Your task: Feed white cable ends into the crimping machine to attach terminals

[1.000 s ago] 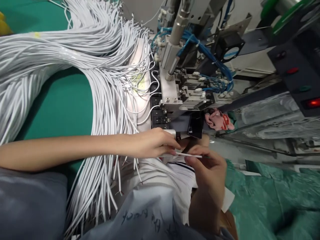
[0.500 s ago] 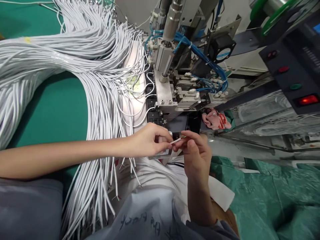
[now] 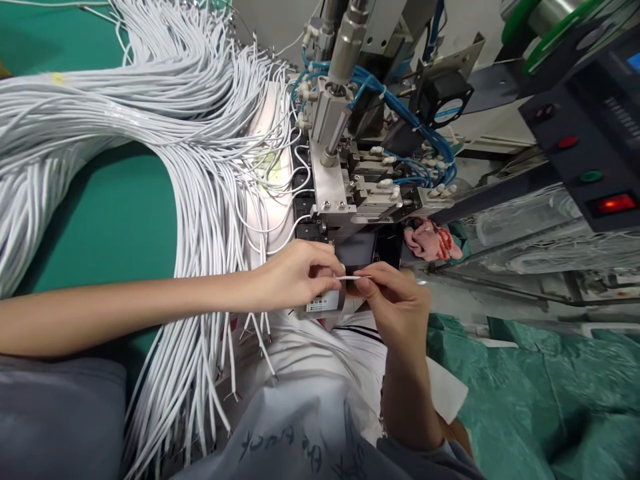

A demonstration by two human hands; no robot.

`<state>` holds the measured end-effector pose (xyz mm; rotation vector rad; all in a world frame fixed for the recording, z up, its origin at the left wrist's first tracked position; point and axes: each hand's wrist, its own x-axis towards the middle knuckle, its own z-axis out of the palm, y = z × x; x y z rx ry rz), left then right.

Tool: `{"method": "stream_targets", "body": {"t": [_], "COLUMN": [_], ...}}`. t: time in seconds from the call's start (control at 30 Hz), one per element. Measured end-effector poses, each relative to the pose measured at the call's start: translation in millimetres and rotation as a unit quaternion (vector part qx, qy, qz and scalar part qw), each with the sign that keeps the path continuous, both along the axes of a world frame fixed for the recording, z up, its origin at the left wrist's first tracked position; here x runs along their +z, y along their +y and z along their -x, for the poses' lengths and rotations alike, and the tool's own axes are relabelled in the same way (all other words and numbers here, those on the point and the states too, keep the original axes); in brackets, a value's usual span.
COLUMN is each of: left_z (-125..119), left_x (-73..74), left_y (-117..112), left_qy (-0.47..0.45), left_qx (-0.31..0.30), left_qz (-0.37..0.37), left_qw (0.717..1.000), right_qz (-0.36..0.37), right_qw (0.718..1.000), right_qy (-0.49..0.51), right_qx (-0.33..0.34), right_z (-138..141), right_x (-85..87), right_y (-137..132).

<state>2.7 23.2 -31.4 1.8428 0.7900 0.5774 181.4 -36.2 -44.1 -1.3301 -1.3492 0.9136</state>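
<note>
A short stretch of white cable [image 3: 349, 277] runs level between my two hands, in front of the machine. My left hand [image 3: 305, 273] pinches it from the left, its forearm reaching across the bundle of white cables [image 3: 205, 200]. At the cable's end, the thumb and forefinger of my right hand [image 3: 395, 300] are closed on it, hiding the tip. Below my left fingers a small box with a printed label [image 3: 323, 303] shows in part. Several cables from the bundle lead into the black clamps of the machine [image 3: 327, 180] just beyond my hands.
Green cloth [image 3: 125, 213] lies under the cables at left. A control box [image 3: 595, 147] with buttons and a lit red switch juts in at upper right, beside a green-rimmed spool [image 3: 550, 33]. A pink cloth [image 3: 433, 239] sits right of the machine; green sheeting [image 3: 550, 393] fills the lower right.
My right thumb and forefinger have closed on the cable's end, where the fingers were looser before. The cable has swung from slanted to level, and my left hand has risen slightly.
</note>
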Motion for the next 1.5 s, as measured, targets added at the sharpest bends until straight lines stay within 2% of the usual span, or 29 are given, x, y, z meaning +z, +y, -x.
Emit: {"method": "stream_targets", "body": {"t": [0.1, 0.2, 0.27, 0.37, 0.47, 0.6, 0.67, 0.77, 0.83, 0.87, 0.97, 1.07, 1.13, 1.2, 1.23, 1.3, 1.37, 1.43, 1.5], "left_z": [2, 3, 3, 2, 1, 1, 3, 6, 8, 8, 6, 3, 0, 0, 0, 2, 5, 8, 10], "left_x": [2.4, 3.8, 4.2, 5.1, 6.6, 7.0, 5.8, 3.2, 1.6, 1.0, 0.9, 2.7, 4.2, 5.6, 6.0, 5.9, 3.5, -1.5, -8.1], "left_y": [2, 3, 3, 2, 1, 2, 3, 4, 5, 6, 5, 3, 2, 2, 4, 9, 16, 24, 30], "left_qy": [0.006, 0.016, 0.013, 0.005, 0.001, -0.007, -0.007, 0.049, 0.086, 0.089, 0.044, -0.004, -0.022, -0.023, -0.017, 0.014, 0.08, 0.169, 0.239], "left_qx": [-0.057, -0.056, -0.052, -0.043, -0.025, -0.022, -0.033, -0.063, -0.071, -0.068, -0.039, -0.01, 0.003, 0.009, 0.01, -0.004, -0.019, -0.034, -0.047], "left_qz": [-0.035, -0.066, -0.088, -0.081, -0.045, -0.044, -0.098, -0.24, -0.305, -0.312, -0.245, -0.109, -0.022, 0.033, 0.037, -0.015, -0.118, -0.204, -0.244], "left_qw": [0.998, 0.996, 0.995, 0.996, 0.999, 0.999, 0.995, 0.967, 0.946, 0.943, 0.968, 0.994, 1.0, 0.999, 0.999, 1.0, 0.99, 0.964, 0.939], "right_qz": [0.02, 0.05, 0.037, -0.008, -0.042, -0.095, -0.119, -0.118, -0.087, -0.071, -0.067, -0.108, -0.118, -0.113, -0.106, -0.075, -0.032, 0.014, 0.056], "right_qw": [0.998, 0.991, 0.99, 0.996, 0.999, 0.989, 0.979, 0.966, 0.968, 0.971, 0.985, 0.988, 0.988, 0.988, 0.989, 0.993, 0.996, 0.997, 0.996], "right_qy": [-0.03, -0.076, -0.092, -0.058, -0.019, -0.071, -0.137, -0.227, -0.237, -0.224, -0.153, -0.106, -0.083, -0.053, -0.037, -0.024, -0.035, -0.053, -0.048], "right_qx": [0.053, 0.093, 0.097, 0.066, -0.004, -0.093, -0.094, -0.047, 0.006, 0.032, 0.053, -0.015, -0.059, -0.087, -0.093, -0.086, -0.071, -0.057, -0.042], "right_z": [-7, -10, -9, -3, 10, 23, 23, 15, 9, 6, 4, 14, 23, 30, 31, 29, 22, 13, 7], "right_x": [8.0, 11.2, 9.6, 2.1, -7.6, -10.7, -5.6, 4.7, 8.7, 9.3, 6.0, -0.4, -4.1, -7.3, -9.0, -13.4, -20.6, -30.4, -41.1], "right_y": [5, 8, 9, 8, 5, -1, -3, 0, 5, 8, 13, 11, 8, 7, 7, 11, 18, 28, 39]}}
